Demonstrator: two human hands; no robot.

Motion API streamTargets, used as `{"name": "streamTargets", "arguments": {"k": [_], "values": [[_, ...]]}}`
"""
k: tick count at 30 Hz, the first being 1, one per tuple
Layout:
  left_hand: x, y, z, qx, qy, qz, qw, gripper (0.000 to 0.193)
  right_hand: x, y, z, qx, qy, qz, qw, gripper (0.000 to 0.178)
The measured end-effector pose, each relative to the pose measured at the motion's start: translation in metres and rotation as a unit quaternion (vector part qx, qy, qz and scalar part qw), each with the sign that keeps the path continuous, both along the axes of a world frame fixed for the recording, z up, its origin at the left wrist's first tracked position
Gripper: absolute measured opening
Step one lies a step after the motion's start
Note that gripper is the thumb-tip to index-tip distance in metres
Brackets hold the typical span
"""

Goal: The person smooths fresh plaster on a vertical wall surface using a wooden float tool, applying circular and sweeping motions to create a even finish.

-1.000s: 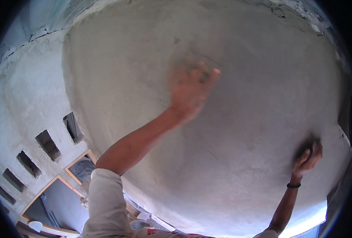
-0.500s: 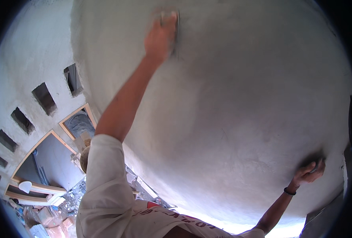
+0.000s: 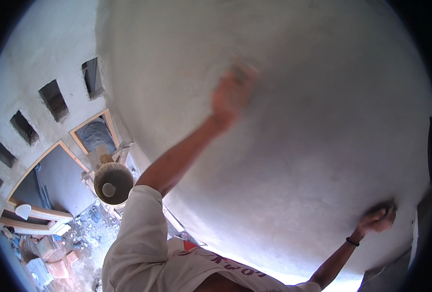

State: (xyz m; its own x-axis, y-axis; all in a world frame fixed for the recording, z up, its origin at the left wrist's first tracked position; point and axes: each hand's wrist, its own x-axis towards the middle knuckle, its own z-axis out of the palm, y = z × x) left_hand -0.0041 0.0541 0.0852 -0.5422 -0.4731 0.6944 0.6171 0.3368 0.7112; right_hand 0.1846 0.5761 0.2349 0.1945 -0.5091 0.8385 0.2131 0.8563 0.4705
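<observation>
A broad grey plastered wall (image 3: pixel 318 131) fills most of the view before me. My left hand (image 3: pixel 231 95) is up against its upper middle, smeared by motion. The fingers are closed round the grip of a plastering trowel (image 3: pixel 247 75), whose thin blade lies close along the plaster; the blur hides its outline. Low on the right, my right hand (image 3: pixel 376 221) is curled against the same wall, a dark band on its wrist. Something dark shows by its fingers, partly lost in shadow, and I cannot make out what it is.
Below left stands a round bucket (image 3: pixel 113 182) of grey contents with a pale cup in it. The pale side wall has several rectangular openings (image 3: pixel 54 100) and a wood-framed arched opening (image 3: pixel 45 180). Rubble and broken bricks (image 3: pixel 57 267) litter the floor.
My left hand has come down and to the right across the wall with the trowel. My right hand has stayed nearly in place. More of the bucket shows now.
</observation>
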Motion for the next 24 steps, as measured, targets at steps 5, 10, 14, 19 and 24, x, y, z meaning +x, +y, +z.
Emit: {"name": "streamTargets", "arguments": {"k": [5,10,14,19,24], "values": [[0.018,-0.003,0.08,-0.293,0.05,0.314,0.902,0.053,0.01,0.014,0.005,0.003,0.005,-0.007,1.0,0.029],[-0.017,-0.123,0.016,-0.178,-0.129,0.247,0.944,0.045,0.002,0.004,0.001,0.014,-0.007,-0.037,0.999,0.028],[0.022,-0.032,-0.085,0.031,-0.217,0.004,0.976,0.051,0.002,-0.007,0.007,0.04,-0.022,-0.05,0.998,0.029],[0.018,-0.004,-0.065,-0.294,0.0,0.313,0.903,0.072,0.005,0.001,0.004,0.038,-0.007,-0.07,0.997,0.033],[0.045,-0.021,-0.043,0.133,-0.243,0.002,0.961,0.054,-0.002,-0.002,0.003,0.039,-0.023,-0.06,0.997,0.036]]}}
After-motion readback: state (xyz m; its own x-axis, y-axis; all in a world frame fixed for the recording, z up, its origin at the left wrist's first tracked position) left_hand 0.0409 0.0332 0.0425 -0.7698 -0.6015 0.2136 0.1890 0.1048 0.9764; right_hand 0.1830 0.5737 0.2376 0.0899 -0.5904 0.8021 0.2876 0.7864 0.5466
